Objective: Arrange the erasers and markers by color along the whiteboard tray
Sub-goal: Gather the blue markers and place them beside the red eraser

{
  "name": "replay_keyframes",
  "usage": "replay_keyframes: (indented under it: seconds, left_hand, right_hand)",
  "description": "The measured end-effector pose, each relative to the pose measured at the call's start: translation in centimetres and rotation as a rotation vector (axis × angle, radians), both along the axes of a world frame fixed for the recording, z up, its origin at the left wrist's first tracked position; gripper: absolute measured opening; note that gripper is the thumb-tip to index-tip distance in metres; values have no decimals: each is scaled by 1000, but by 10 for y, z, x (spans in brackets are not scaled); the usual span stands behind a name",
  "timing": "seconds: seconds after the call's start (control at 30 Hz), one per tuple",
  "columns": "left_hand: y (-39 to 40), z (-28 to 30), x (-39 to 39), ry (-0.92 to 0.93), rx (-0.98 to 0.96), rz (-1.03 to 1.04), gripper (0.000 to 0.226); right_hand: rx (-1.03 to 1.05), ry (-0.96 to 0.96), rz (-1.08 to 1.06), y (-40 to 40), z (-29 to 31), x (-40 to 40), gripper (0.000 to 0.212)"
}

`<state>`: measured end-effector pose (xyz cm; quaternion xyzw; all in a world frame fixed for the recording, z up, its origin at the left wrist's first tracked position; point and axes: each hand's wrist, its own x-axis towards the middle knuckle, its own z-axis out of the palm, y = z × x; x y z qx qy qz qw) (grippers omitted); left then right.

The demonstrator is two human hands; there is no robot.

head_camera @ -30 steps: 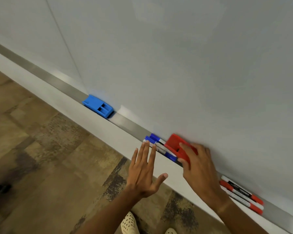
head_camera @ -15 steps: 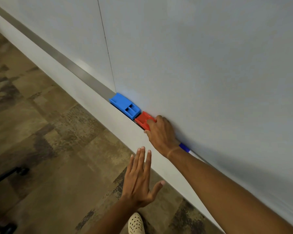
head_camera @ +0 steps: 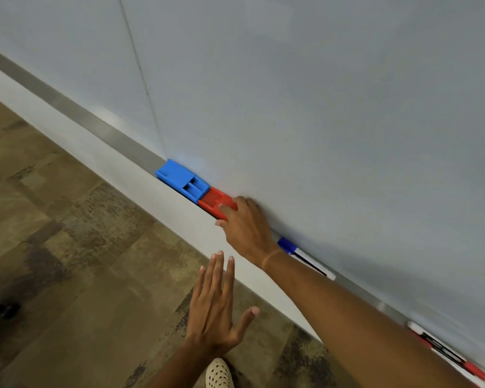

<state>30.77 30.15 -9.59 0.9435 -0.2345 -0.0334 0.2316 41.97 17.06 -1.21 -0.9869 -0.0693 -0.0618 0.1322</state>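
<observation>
A blue eraser (head_camera: 181, 181) lies on the metal whiteboard tray (head_camera: 76, 116). A red eraser (head_camera: 214, 202) lies right against its right end. My right hand (head_camera: 245, 226) grips the red eraser from the right, fingers curled over it. Behind my right wrist a blue-capped marker (head_camera: 303, 254) lies on the tray, partly hidden by the arm. Red markers (head_camera: 448, 357) lie at the far right, blurred. My left hand (head_camera: 216, 306) hovers in front of the wall below the tray, fingers straight and spread, holding nothing.
The whiteboard (head_camera: 291, 93) fills the upper view, with a vertical panel seam (head_camera: 140, 77). A white wall strip (head_camera: 101, 163) runs under the tray. Brown patterned floor (head_camera: 67, 261) lies below, with my shoe (head_camera: 219, 373) at the bottom edge.
My right hand slid the red eraser left along the tray, from beside the blue markers until it touches the blue eraser. The left hand stayed open, below the tray.
</observation>
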Motion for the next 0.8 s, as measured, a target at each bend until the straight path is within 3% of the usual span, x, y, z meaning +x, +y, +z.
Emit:
replay_keyframes:
  seconds: [0.13,0.33,0.8]
  left_hand:
    - [-14,9,-1,-4,22,-46,98]
    - [-45,25,-4,-15,59,-102,97]
    - [-76,41,-19,5,20,-102,96]
  right_hand:
    - [188,-44,-143,-53,13,-50,33]
    - [199,103,-349,-119,-4,-140,22]
    - [-70,181,-308,-129,-26,-159,24]
